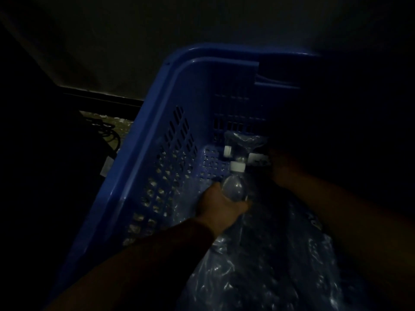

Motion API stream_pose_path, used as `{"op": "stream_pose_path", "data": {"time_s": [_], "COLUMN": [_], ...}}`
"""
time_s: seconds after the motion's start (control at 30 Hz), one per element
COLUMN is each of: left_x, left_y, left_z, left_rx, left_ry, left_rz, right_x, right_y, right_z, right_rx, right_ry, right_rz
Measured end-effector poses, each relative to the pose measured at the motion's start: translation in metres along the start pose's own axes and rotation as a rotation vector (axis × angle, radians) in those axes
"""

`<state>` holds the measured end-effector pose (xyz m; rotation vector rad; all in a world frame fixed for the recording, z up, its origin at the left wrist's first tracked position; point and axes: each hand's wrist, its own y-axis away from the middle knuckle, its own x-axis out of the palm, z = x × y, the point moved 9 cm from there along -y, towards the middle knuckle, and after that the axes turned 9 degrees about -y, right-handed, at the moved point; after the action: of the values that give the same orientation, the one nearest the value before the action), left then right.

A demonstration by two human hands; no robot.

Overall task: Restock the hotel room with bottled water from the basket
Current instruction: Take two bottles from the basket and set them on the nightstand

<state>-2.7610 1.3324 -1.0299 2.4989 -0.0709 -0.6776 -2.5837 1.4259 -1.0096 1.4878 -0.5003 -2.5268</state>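
The scene is very dark. A blue plastic basket (157, 122) with slotted walls fills the middle of the head view. Inside it, my left hand (221, 207) grips a clear water bottle (234, 187) with a white cap, neck pointing away from me. Two more white-capped bottles (253, 157) lie beyond it in clear plastic wrap (269, 265). My right hand (285, 169) reaches into the basket just right of those bottles, in deep shadow; its fingers are too dark to read.
Left of the basket lies a speckled floor (116, 124) with a dark cable (112, 133) on it. A dark wall with a black skirting strip (101, 97) runs behind. The right side of the view is black.
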Motion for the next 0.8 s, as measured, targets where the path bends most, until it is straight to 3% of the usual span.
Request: {"op": "stream_pose_path", "data": {"time_s": [0.13,0.2,0.27,0.43,0.53,0.6,0.7,0.8], "left_x": [-0.005,-0.004,-0.001,0.0,-0.002,-0.007,-0.017,-0.039], "left_y": [-0.005,-0.004,-0.002,0.006,0.017,0.025,0.05,0.095], "left_z": [0.004,0.002,0.0,0.001,-0.008,-0.02,-0.046,-0.092], "left_rx": [-0.022,-0.01,0.01,-0.024,-0.065,-0.115,-0.15,-0.147], "left_ry": [0.042,0.042,0.043,0.06,0.162,0.28,0.439,0.524], "left_rz": [-0.006,0.003,0.024,0.04,0.04,0.074,0.149,0.192], "right_x": [0.006,0.021,0.027,0.015,0.018,0.019,-0.005,-0.052], "right_y": [-0.002,0.007,0.016,0.061,0.096,0.108,0.138,0.185], "right_z": [-0.003,0.0,0.003,0.003,-0.004,-0.005,0.005,0.032], "right_rx": [0.145,0.1,0.017,-0.017,0.16,0.262,0.312,0.287], "right_ry": [0.367,0.561,0.534,-0.191,-0.822,-1.106,-1.214,-1.124], "right_rz": [-0.014,0.016,-0.043,-0.244,-0.239,-0.161,-0.054,-0.013]}}
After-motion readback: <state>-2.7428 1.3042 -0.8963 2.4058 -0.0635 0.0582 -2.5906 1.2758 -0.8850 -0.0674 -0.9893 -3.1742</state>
